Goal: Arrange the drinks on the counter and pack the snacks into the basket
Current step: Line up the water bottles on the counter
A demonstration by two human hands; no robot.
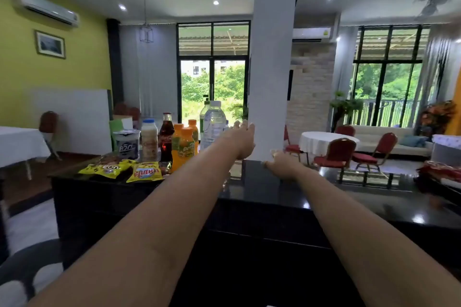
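Observation:
Drinks stand grouped at the left end of the black counter (274, 187): a clear water bottle (213, 124), orange juice bottles (184, 146), a cola bottle (166, 138), a milky bottle (149, 139) and a white cup (127, 144). Yellow snack packets (146, 171) lie in front of them. Both my arms reach forward over the counter. My left hand (240, 138) is raised beside the water bottle, fingers straight, holding nothing. My right hand (280, 164) hovers low over the counter near the pillar, fingers loosely bent, with nothing seen in it. No basket is in view.
A white pillar (272, 57) rises just behind the counter, right behind my hands. A red packet (439, 169) lies at the counter's far right. Beyond are a round white table with red chairs (334, 154), a sofa and glass doors.

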